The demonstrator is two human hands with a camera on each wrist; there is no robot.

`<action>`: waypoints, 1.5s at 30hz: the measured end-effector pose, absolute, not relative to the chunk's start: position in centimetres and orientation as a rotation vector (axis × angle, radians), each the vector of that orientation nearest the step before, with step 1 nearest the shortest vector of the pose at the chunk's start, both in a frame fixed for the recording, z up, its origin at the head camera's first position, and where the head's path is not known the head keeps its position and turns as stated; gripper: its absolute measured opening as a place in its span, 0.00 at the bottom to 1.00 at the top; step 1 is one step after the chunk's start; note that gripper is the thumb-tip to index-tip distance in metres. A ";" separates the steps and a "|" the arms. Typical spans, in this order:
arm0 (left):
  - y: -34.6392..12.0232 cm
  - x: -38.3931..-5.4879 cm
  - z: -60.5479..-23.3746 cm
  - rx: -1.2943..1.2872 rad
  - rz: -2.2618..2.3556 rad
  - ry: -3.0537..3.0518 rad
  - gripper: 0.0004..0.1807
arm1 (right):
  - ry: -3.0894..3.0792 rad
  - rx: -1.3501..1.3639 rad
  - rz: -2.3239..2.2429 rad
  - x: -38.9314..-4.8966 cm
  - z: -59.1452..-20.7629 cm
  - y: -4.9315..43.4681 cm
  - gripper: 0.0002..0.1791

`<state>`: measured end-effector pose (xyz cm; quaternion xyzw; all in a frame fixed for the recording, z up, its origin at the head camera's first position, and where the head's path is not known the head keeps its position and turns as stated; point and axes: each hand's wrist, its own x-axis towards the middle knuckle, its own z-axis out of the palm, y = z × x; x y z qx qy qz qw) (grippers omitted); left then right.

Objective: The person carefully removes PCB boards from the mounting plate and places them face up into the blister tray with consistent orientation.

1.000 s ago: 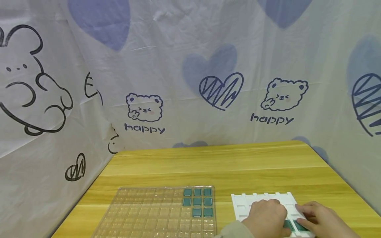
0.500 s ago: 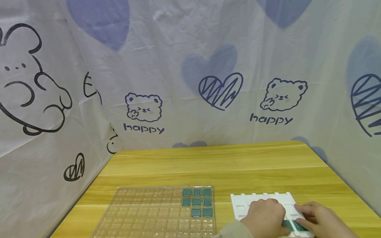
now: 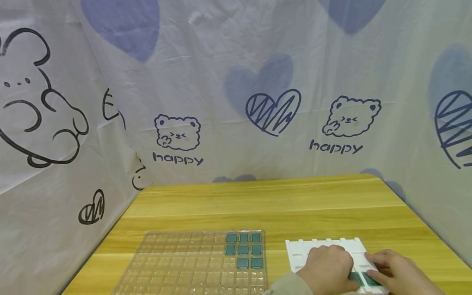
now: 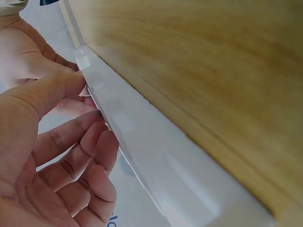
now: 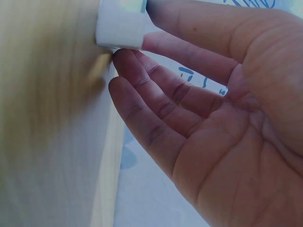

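A white slotted tray (image 3: 298, 247) lies at the front right of the table. Two green square chips sit in its near part: a left chip (image 3: 356, 279) and a right chip (image 3: 370, 279). My left hand (image 3: 327, 267) reaches over the tray and pinches the left chip with thumb and index finger; its other fingers curl loosely in the left wrist view. With the thumb over the right chip and fingers along the side, my right hand (image 3: 402, 272) holds the tray's right edge. The right wrist view shows those fingertips right at the tray's corner (image 5: 120, 28).
Left of the white tray lies a clear plastic tray (image 3: 177, 262) with many pockets. Several green chips (image 3: 243, 249) fill pockets in its far right corner. A patterned cloth (image 3: 221, 147) hangs behind and beside the wooden table (image 3: 273, 205).
Both hands and the white tray stay almost still. The whole head view has shifted very slightly; the chips in the clear tray are unchanged.
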<state>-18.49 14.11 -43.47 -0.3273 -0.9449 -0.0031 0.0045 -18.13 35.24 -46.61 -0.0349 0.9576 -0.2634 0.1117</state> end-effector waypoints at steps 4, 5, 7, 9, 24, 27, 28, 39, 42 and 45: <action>13.9 -18.5 -43.5 -1.036 0.001 -2.940 0.18 | 2.812 -0.102 -0.769 -18.1 -46.5 35.1 0.37; 13.9 -18.4 -43.4 -1.039 0.007 -2.935 0.18 | 2.812 -0.096 -0.768 -18.1 -46.4 35.1 0.37; 13.7 -18.4 -43.3 -1.042 0.007 -2.921 0.18 | 2.812 -0.099 -0.764 -18.0 -46.3 35.0 0.37; 13.5 -18.3 -43.1 -1.041 -0.002 -2.914 0.18 | 2.813 -0.099 -0.757 -18.0 -46.2 34.9 0.37; 10.8 -18.0 -41.5 -1.007 -0.099 -2.917 0.23 | 2.790 -0.072 -0.737 -18.1 -46.1 34.6 0.38; 10.1 -18.1 -41.4 -1.001 -0.114 -2.896 0.22 | 2.797 -0.087 -0.732 -18.1 -46.1 34.6 0.37; 9.9 -18.1 -41.3 -1.002 -0.120 -2.883 0.21 | 2.802 -0.102 -0.728 -18.0 -46.1 34.7 0.37; 7.8 -17.8 -41.4 -1.009 -0.159 -2.790 0.13 | 2.791 -0.064 -0.710 -18.3 -46.5 35.1 0.40; 7.2 -17.9 -41.2 -0.987 -0.181 -2.796 0.11 | 2.784 -0.045 -0.699 -18.3 -46.4 34.9 0.40; 6.7 -18.1 -41.2 -0.961 -0.187 -2.808 0.09 | 2.785 -0.043 -0.685 -18.4 -46.4 34.9 0.39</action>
